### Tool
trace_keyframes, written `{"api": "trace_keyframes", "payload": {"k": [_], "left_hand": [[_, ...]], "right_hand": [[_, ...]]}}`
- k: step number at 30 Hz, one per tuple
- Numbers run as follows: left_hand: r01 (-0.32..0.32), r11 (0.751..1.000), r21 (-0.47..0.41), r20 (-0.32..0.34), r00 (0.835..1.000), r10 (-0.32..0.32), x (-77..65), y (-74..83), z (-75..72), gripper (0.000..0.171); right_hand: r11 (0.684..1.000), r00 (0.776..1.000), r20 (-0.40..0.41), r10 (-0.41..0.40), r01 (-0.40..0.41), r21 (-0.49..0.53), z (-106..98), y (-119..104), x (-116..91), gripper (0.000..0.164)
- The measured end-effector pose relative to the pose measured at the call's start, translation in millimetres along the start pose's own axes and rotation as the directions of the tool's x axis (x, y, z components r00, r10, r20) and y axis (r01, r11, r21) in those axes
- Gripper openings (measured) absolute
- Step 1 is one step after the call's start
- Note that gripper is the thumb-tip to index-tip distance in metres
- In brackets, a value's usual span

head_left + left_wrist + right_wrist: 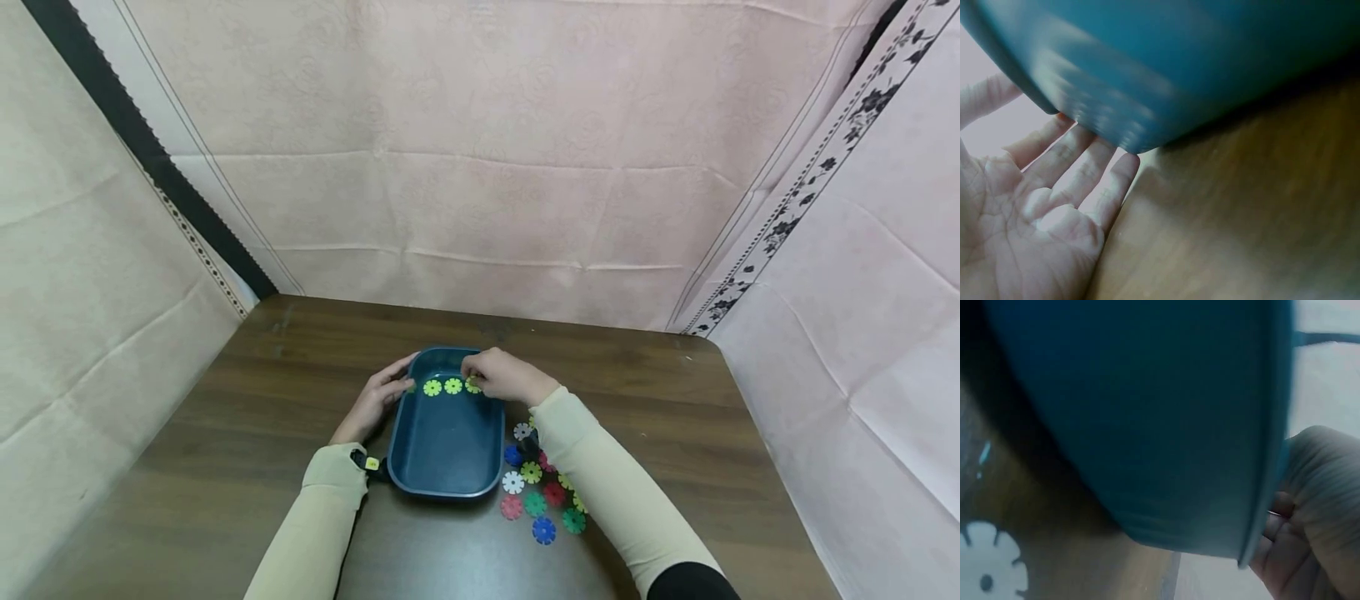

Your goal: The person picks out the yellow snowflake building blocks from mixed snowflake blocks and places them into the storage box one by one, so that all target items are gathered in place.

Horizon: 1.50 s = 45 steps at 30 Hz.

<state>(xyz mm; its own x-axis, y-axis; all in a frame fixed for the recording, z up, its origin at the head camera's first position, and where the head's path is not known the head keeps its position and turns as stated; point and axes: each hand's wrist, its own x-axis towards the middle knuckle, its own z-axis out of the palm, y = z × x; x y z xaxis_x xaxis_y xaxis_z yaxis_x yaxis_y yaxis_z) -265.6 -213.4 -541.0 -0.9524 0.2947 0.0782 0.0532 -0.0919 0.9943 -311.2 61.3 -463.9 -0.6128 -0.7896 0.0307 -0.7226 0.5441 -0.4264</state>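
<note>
A deep blue tray (pixel 447 450) stands on the table. My left hand (pixel 381 395) holds its far left side, thumb over the rim; in the left wrist view its fingers (pixel 1079 164) lie along the outer wall. Two yellow-green interlocking discs (pixel 432 387) (pixel 453 386) lie in a row across the far part of the tray. At the row's right end my right hand (pixel 510 377) reaches over the rim, its fingers pinching another yellow-green disc (pixel 472 386). In the right wrist view the tray wall hides the fingertips. Some yellow-green also shows by the left thumb.
Several loose notched discs, among them blue (pixel 543 530), green (pixel 573 521), red (pixel 554 493) and white (pixel 513 482), lie right of the tray, partly under the right forearm. Cloth walls (pixel 480 167) enclose the wooden table (pixel 645 400) behind and at both sides.
</note>
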Motion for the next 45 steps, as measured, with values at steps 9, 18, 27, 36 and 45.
{"api": "trace_keyframes", "payload": {"k": [9, 18, 27, 36, 45], "left_hand": [[0.004, 1.000, 0.013, -0.003, 1.000, -0.004, 0.1, 0.7, 1.2, 0.050], [0.017, 1.000, 0.008, -0.010, 1.000, -0.017, 0.3, 1.0, 0.5, 0.050], [0.015, 1.000, 0.018, -0.009, 1.000, -0.015, 0.0, 1.9, 0.9, 0.049], [0.015, 1.000, 0.022, -0.013, 1.000, -0.015, -0.4, 2.6, 1.2, 0.049], [0.012, 1.000, 0.023, -0.006, 1.000, -0.012, -0.1, 2.0, 0.9, 0.049]], "right_hand": [[0.994, 0.996, 0.088, 0.035, -0.026, -0.103, 9, -4, 9, 0.019], [0.990, 0.993, 0.101, 0.057, -0.043, -0.131, 12, -4, 12, 0.020], [0.986, 0.992, 0.102, 0.079, -0.063, -0.152, 12, -6, 13, 0.022], [0.989, 0.995, 0.083, 0.053, -0.041, -0.140, 10, -7, 13, 0.019], [0.991, 0.998, 0.063, -0.006, 0.014, -0.132, 10, -3, 13, 0.014]]}}
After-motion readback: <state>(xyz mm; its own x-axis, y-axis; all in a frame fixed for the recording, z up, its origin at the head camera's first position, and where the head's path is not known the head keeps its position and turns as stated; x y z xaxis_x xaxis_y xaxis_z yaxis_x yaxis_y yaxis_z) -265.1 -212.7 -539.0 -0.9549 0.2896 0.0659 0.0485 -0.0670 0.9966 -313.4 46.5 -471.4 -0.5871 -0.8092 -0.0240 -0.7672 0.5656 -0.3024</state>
